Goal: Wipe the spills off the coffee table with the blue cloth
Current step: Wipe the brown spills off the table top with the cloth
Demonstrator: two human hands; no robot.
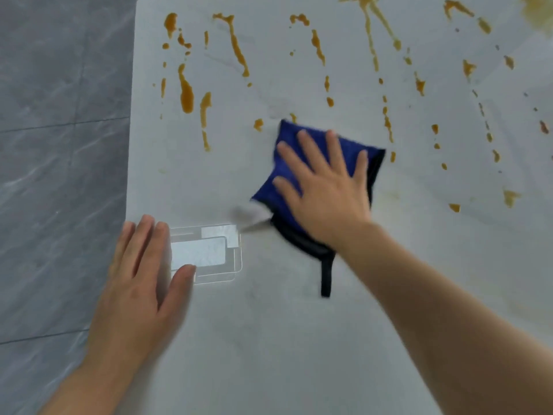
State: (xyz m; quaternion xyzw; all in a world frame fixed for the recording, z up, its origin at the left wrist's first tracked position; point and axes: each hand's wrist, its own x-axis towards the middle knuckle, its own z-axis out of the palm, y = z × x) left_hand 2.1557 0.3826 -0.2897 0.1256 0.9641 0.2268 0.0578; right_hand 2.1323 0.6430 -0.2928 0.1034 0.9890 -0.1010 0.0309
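Right hand point(324, 187) lay flat, fingers spread, pressing blue cloth point(317, 163) mid coffee table point(269, 339), left hand point(140, 265) rested flat at the table's 9 o'clock edge, orange spills point(185, 91) from 10 to 2 o'clock, bare surface toward 6 o'clock.

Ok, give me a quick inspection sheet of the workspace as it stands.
Surface: pale coffee table, orange spills streaked across the far half; near half looks clean.
Job's things: blue cloth flat on the table, black loop trailing.
Clutter: clear plastic piece near the left edge.
Hands: right hand pressing flat on the cloth; left hand flat on the table, thumb touching the plastic piece.
Cables: nothing seen.
Surroundings: grey tiled floor.
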